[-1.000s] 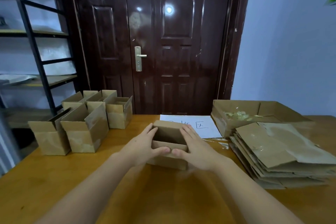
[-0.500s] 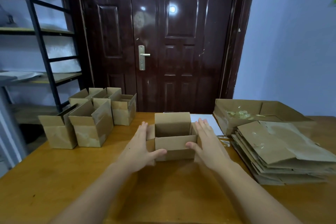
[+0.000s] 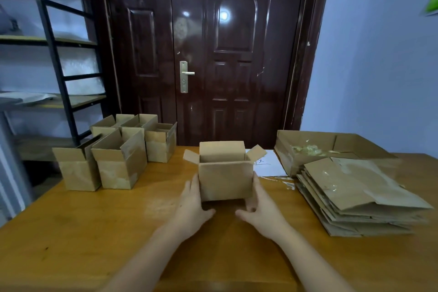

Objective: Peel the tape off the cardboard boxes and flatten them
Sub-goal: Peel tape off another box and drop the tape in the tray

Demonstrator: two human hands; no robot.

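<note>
Two bare forearms reach in from the near edge over a smooth, glossy orange-brown wooden desk [image 3: 71,232]. The left hand [image 3: 192,206] lies flat against the left wall of a small cardboard box [image 3: 225,179], fingers straight and thumb spread out across the desk. The right hand [image 3: 263,208] mirrors it on the right wall, fingers extended along the cardboard, thumb pointing inward; both hands are open and press the box between them rather than curl round it. The box stands upright at the middle of the desk, matte brown and square-cornered, its top open with four flaps standing or splayed outward.

To the right lies a stack of flattened boxes [image 3: 360,197], creased sheets with shiny patches of tape residue. Behind it sits a wide, shallow cardboard tray [image 3: 308,142] holding a crumpled wad of peeled tape [image 3: 308,149]. A white paper sheet [image 3: 270,166] lies between the tray and the held box. At far left, a cluster of upright open boxes [image 3: 118,156] stands with flaps up. Beyond are a dark lacquered door [image 3: 213,54] and a black metal shelf [image 3: 59,66].
</note>
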